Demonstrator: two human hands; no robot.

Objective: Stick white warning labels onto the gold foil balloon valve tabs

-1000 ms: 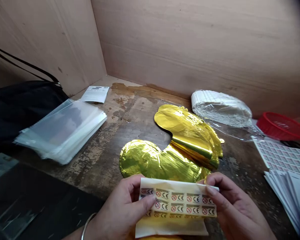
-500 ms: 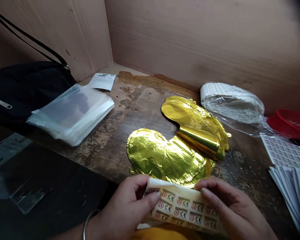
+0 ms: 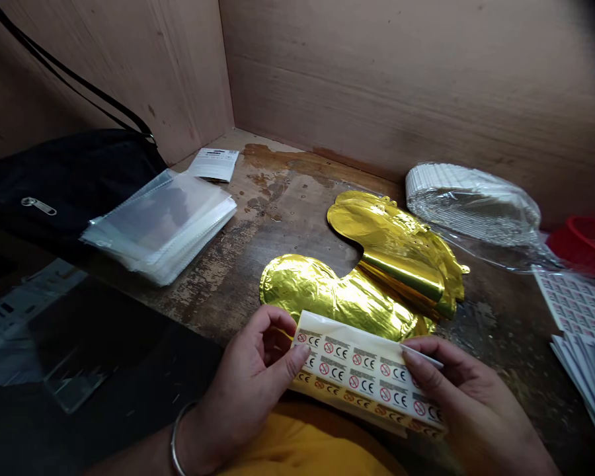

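Between my two hands is a sheet of stickers [image 3: 361, 360], white at its upper edge, with rows of printed CE marks and small red crossed circles. My left hand [image 3: 258, 377] pinches its left end, thumb on the printed face. At the right end, my right hand [image 3: 461, 390] grips it the same way, thumb in front and fingers behind. The lower part of the sheet bends away below. Just beyond it lie gold foil balloons [image 3: 337, 291], flat and overlapping on the worn wooden table [image 3: 218, 271].
Clear plastic sleeves [image 3: 163, 225] are stacked at the left by a dark bag [image 3: 69, 178]. A printed card [image 3: 214, 164] lies behind them. To the right are white sticks in plastic [image 3: 471, 205], a red ring-shaped item [image 3: 585, 241], and printed sheets [image 3: 575, 301].
Both hands have raised the sticker sheet slightly, and more of its printed face shows. It now covers the near edge of the gold balloons. The view has shifted a little.
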